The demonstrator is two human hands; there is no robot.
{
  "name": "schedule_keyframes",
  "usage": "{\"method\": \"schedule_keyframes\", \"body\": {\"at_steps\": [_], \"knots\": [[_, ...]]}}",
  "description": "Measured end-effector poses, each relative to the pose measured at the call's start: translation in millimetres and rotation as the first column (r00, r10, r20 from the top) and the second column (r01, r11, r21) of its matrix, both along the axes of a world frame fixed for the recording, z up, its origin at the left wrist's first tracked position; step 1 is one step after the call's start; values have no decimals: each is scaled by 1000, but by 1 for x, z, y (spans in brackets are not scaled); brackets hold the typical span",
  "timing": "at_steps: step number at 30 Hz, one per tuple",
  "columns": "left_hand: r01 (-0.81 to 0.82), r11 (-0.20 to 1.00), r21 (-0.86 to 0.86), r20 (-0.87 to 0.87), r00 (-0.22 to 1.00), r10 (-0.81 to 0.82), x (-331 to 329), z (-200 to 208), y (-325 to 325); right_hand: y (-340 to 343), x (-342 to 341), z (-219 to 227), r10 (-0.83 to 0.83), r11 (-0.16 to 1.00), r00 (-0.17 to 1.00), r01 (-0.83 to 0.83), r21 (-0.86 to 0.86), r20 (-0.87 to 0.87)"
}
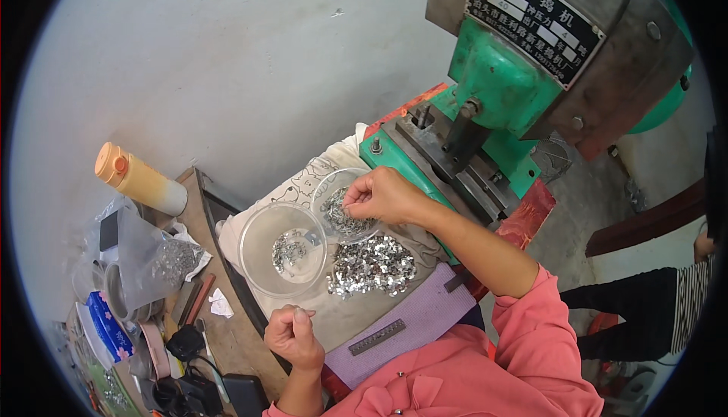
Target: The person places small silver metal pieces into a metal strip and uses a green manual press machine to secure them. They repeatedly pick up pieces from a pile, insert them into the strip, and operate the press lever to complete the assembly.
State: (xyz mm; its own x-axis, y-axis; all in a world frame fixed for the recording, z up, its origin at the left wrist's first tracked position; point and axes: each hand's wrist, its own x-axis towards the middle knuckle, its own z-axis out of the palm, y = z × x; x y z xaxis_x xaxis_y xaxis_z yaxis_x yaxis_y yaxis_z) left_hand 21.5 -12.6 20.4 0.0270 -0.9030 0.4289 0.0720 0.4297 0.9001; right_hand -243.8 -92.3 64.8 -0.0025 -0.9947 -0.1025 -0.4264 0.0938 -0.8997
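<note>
My right hand [385, 195] is over the farther clear plastic tub [326, 183], its fingertips pinched just above the small metal pieces [341, 216] inside. Whatever the pinch holds is too small or hidden to make out. Beside it, the nearer clear tub [246, 254] has a thin scatter of small silvery pieces [289, 251] on its bottom. My left hand [294, 339] is curled closed in front of that tub, thumb on top; its contents are hidden. To the right of the tubs, a loose heap of flat shiny metal pieces [373, 267] lies on the cloth.
A green press machine [497, 76] stands at the right, its ram above the bed. On the side table at left are a yellow bottle [140, 178], a plastic bag [144, 265] and clutter. A purple cloth [409, 326] bears a dark metal strip [378, 337]. Another person stands far right.
</note>
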Motion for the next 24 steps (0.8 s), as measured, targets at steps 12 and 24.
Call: {"method": "schedule_keyframes", "body": {"at_steps": [12,24], "knots": [[151,988,13,479,867,-139,-48,82,-39,15,-6,3,-88,993,873,37,116,480],[332,928,170,461,805,-372,-111,73,-87,24,-11,0,-162,987,632,97,131,758]]}}
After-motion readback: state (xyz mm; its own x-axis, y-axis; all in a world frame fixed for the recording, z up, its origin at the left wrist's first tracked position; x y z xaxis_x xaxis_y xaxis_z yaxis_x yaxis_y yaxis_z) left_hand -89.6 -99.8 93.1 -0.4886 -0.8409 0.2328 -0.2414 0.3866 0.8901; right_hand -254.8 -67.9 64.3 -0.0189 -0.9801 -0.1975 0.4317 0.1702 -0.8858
